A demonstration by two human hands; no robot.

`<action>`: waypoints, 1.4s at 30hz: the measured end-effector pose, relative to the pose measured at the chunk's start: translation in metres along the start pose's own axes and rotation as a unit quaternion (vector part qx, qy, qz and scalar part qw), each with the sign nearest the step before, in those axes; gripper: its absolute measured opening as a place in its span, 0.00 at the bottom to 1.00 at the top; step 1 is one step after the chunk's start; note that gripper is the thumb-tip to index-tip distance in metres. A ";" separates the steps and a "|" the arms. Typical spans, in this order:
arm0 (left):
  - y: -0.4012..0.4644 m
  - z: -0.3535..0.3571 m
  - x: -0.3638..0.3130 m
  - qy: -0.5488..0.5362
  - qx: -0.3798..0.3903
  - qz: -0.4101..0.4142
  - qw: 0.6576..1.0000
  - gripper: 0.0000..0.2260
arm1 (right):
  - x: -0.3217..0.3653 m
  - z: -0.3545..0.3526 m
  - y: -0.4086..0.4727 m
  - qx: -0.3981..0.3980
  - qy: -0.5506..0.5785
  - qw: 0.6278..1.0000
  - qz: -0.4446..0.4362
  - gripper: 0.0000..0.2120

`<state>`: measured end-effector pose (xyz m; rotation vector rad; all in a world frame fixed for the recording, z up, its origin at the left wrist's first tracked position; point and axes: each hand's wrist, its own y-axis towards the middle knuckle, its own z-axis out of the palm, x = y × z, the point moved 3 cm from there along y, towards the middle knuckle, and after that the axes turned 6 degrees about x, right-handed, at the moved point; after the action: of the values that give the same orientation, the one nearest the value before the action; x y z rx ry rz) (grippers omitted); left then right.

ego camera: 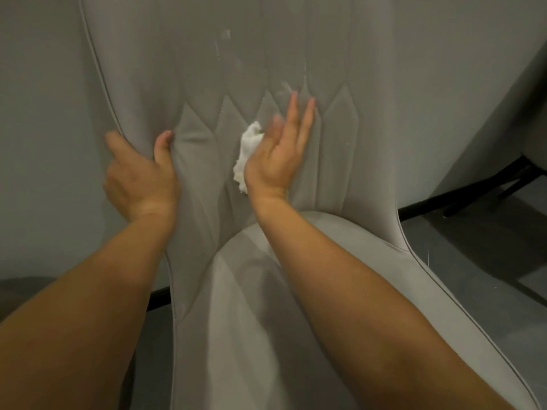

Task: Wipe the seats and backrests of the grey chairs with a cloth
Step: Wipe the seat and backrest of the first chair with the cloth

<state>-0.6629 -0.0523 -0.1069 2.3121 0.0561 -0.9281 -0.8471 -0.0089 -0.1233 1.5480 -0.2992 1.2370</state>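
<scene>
Cloth: white, crumpled, pressed flat against the lower backrest of the grey chair, just above the join with the seat. Most of it is covered by the right hand; only a bunched edge shows at the hand's left side.

Right hand: fingers are held straight and spread upward along the quilted stitching, palm bearing on the cloth. The cloth is pressed, not pinched. Slight blur at the fingertips, so a stroke is judged to be under way.

Left hand: the backrest's left edge is gripped, thumb on the front face, fingers wrapped round the piped rim toward the back. The chair is steadied by it.

Pale smears are seen higher on the backrest, above the stitched diamonds, and a lighter patch just above the right fingertips. Whether these are dirt or damp streaks cannot be told.

Step in hand, as judged: backrest wiping, lower middle panel. The seat looks not yet attended to.

Next move, as judged: the cloth is to be carried upward over the smeared area with even palm pressure, the left-hand brace being kept so the back does not rock.

Beyond: a wall behind, dark floor, and part of a second grey chair with black legs at right.
</scene>
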 end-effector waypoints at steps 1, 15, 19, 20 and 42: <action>0.000 0.000 0.000 0.000 0.003 0.000 1.000 0.32 | 0.001 0.007 0.009 0.012 -0.018 1.000 -0.022 0.24; -0.003 -0.001 -0.001 -0.020 -0.014 0.020 1.000 0.30 | -0.089 -0.028 0.012 0.102 -0.413 0.795 -0.432 0.25; -0.003 0.001 -0.001 -0.007 -0.015 0.020 1.000 0.31 | -0.093 -0.048 -0.001 0.128 -0.397 0.758 -0.502 0.23; -0.003 0.001 -0.001 -0.008 -0.017 0.019 1.000 0.31 | -0.095 -0.057 -0.006 0.134 -0.392 0.757 -0.506 0.22; 0.000 0.003 0.002 0.005 -0.011 0.008 1.000 0.33 | -0.048 -0.086 -0.012 0.341 -0.418 0.820 -0.193 0.05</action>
<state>-0.6633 -0.0543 -0.1104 2.2942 0.0517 -0.9046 -0.9052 0.0480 -0.1791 2.5871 -0.0697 0.2515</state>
